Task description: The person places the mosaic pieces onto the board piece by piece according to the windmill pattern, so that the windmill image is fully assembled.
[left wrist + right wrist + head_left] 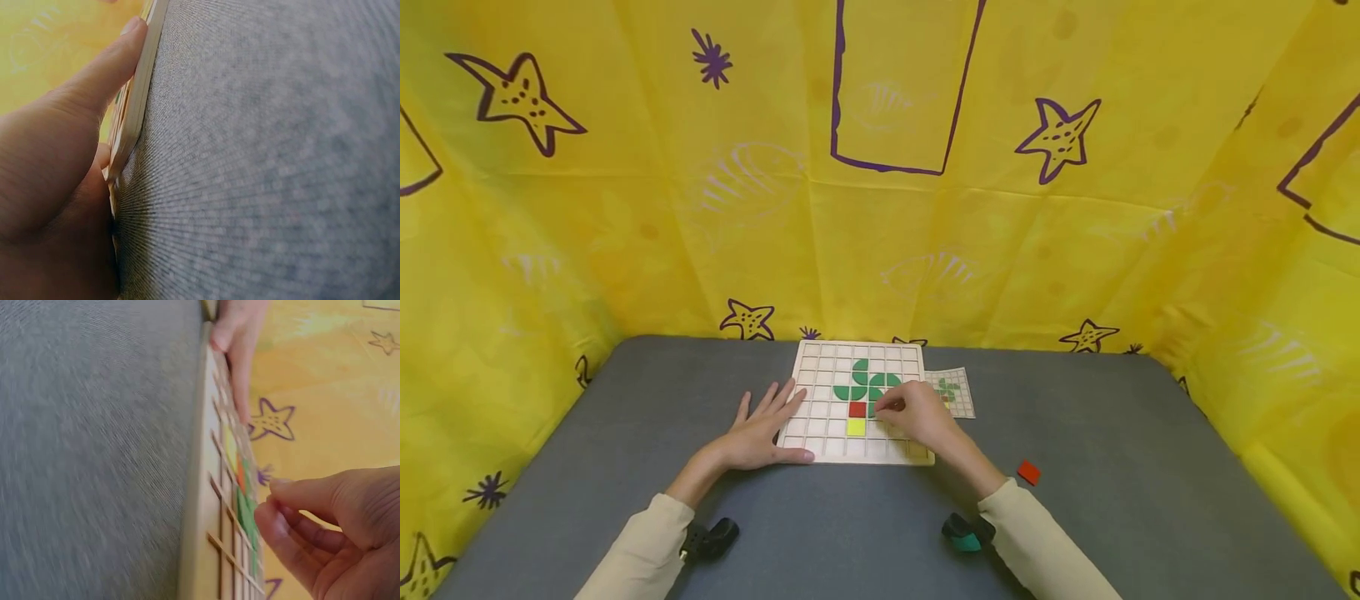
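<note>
A pale grid board [820,362] lies on the grey table. My left hand [760,433] rests at its left side, fingers spread over the edge; its thumb [119,56] lies along the near edge. Curled over the middle of the board is my right hand [917,408], thumb and index fingertip close together right at a green tile [245,509]; I cannot tell whether they pinch it. Several curved green tiles [860,377] sit in the squares behind, partly covered by this hand. A red tile [857,409] sits left of the fingertips, with a yellow tile [856,427] nearer me.
A small pattern card [958,392] with a green printed figure lies right of the board, partly behind my right hand. A loose red tile [1029,472] lies on the table beside my right forearm. Yellow patterned cloth [910,217] hangs behind and beside the table.
</note>
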A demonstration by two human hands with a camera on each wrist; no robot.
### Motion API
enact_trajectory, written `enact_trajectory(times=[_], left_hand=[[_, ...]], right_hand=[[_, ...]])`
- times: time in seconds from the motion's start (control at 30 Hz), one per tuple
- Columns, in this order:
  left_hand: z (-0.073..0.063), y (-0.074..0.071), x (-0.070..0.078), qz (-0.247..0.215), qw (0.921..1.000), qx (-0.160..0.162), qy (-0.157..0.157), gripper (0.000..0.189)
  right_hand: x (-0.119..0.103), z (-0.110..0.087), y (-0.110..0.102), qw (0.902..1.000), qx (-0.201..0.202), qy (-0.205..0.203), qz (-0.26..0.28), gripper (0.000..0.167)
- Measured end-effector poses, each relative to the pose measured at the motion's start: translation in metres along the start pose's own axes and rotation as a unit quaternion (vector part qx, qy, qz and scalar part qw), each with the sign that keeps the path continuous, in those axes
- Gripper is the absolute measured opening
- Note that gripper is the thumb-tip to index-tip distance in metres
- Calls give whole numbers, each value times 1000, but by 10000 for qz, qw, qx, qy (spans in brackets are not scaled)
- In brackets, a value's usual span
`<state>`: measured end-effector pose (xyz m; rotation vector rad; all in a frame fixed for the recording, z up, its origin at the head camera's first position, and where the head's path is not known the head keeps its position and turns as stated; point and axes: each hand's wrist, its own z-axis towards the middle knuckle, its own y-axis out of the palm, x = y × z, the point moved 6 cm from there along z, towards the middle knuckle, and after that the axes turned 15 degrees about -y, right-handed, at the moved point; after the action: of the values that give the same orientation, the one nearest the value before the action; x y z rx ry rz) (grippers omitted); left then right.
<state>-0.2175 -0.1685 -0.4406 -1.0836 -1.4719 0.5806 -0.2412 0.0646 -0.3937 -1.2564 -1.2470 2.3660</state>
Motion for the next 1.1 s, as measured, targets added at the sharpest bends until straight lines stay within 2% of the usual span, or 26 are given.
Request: enact_trajectory(times=[0.1,0.3,0.5,0.67,0.8,0.9,1.1], left_hand=[[0,1,-3,60,10000,-19,-67,110],[-3,-3,3,-9,10000,-21,-90,108],[-4,-5,4,34,9999,-40,-96,107],[-4,-4,4,-91,10000,-12,-7,106],[-7,-3,3,-200,9998,19,97,107],[-6,-2,3,-230,9997,-21,59,107],[-5,-4,5,-120,9999,-41,-5,106]], right_hand=[[3,-5,-9,10000,-19,50,-56,6],[12,-21,-35,9994,-172,159,-260,10],[26,-48,-64,9975,-357,28,-610,10],[38,-72,-85,9953,-511,127,-807,13],[43,-90,-96,9939,-610,138,-906,14],[46,-102,-101,9922,-641,178,-1053,9],[56,-126,-109,9897,-751,533,-1092,9]])
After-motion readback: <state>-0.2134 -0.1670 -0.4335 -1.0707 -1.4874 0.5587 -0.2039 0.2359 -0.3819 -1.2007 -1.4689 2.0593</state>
